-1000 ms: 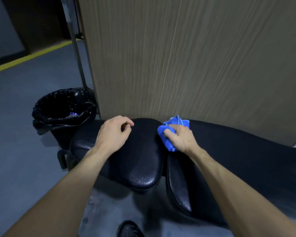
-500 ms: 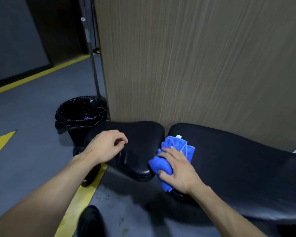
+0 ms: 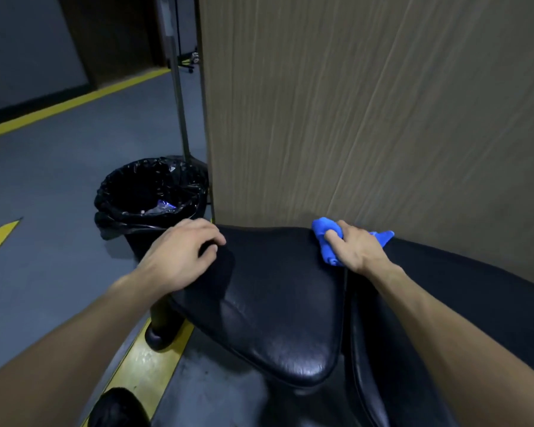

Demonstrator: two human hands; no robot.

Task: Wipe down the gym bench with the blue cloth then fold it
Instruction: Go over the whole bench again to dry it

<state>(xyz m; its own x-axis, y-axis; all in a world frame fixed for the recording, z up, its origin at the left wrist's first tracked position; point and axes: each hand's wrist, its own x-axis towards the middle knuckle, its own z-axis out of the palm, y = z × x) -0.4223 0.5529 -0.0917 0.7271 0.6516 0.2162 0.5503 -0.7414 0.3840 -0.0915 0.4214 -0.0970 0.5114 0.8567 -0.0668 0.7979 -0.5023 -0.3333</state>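
Observation:
The black padded gym bench fills the lower middle and right: a seat pad (image 3: 275, 303) and a long back pad (image 3: 463, 303) split by a narrow gap. My right hand (image 3: 356, 249) grips the bunched blue cloth (image 3: 326, 238) at the far end of that gap, close to the wall. A corner of the cloth sticks out to the right of the hand. My left hand (image 3: 182, 254) rests on the seat pad's left far corner with its fingers curled loosely, holding nothing.
A wood-grain wall panel (image 3: 367, 103) stands right behind the bench. A black-lined trash bin (image 3: 150, 195) sits on the grey floor to the left, a metal pole (image 3: 179, 103) beside it. Yellow floor stripes (image 3: 145, 365) run under the bench leg (image 3: 164, 328). My shoe (image 3: 117, 408) shows at the bottom.
My right hand slid the blue cloth from the near side of the gap back up to the far edge by the wall. The left hand stays on the seat pad.

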